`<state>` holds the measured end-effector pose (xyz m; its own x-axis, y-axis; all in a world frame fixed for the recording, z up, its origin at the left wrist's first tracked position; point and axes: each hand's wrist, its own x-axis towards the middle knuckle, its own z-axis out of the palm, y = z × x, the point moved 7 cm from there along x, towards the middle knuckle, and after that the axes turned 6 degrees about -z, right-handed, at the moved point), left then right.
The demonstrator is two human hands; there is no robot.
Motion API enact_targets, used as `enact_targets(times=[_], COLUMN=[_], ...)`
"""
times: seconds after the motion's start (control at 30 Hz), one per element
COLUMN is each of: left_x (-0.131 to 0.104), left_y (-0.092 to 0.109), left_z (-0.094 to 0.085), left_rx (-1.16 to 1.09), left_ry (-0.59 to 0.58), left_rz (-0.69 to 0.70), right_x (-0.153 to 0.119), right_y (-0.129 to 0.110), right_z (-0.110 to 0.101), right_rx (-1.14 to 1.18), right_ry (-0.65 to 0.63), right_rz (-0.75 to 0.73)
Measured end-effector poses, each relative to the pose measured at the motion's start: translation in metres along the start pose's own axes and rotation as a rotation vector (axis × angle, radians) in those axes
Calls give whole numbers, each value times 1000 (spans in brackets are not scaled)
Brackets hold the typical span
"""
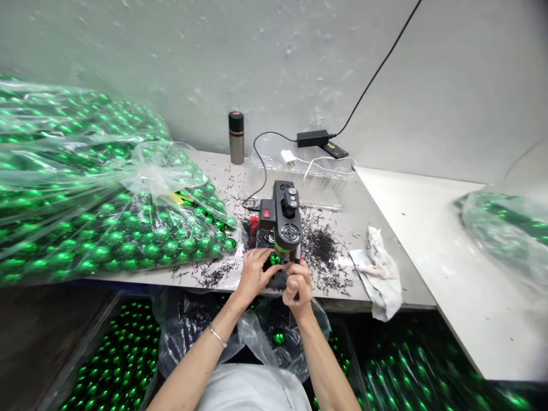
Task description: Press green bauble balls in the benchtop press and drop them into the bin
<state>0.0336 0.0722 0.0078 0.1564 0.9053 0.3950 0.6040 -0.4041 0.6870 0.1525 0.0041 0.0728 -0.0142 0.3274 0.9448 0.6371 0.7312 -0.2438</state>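
Under the head of a small black machine (287,220) with a red switch and round grilles sits a shiny green ball (274,259). My left hand (254,275) curls around the ball, fingers behind it and thumb in front. On the ball's right, my right hand (298,284) is closed, its fingertips near the ball. A thin dark piece (297,254) rises from the right fingers; its kind is unclear. Loose black slivers (321,245) lie heaped right of the machine and scattered around it. The machine's base is partly hidden by my hands.
A large clear bag of green balls (128,228) fills the left of the table. Behind stand a bottle (236,138), clear plastic trays (319,185) and a power adapter (314,138). A crumpled cloth (379,274) lies right. Below are open bags of balls (115,354).
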Motion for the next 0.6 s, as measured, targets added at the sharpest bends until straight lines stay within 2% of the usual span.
enact_targets(times=[0.13,0.2,0.3,0.4,0.5,0.6], left_x=[4,4,-4,-28,-48,-38], left_y=[-3,-4,-6,-4,-2,-10], left_z=[3,4,-2,-18,-39,-66], left_rx=[-25,-55,-89,-51,44,161], left_ry=[-1,1,15,20,15,95], left_rz=[-28,-40,-46,-9,65,69], right_x=[26,48,79,91,85,74], right_y=[-6,-7,-7,-10,-11,-9], right_z=[-10,-18,-20,-20,-20,-18], right_rx=[28,54,78,109,138,131], right_ry=[75,134,93,82,155,208], right_rz=[76,201,414,495,508,525])
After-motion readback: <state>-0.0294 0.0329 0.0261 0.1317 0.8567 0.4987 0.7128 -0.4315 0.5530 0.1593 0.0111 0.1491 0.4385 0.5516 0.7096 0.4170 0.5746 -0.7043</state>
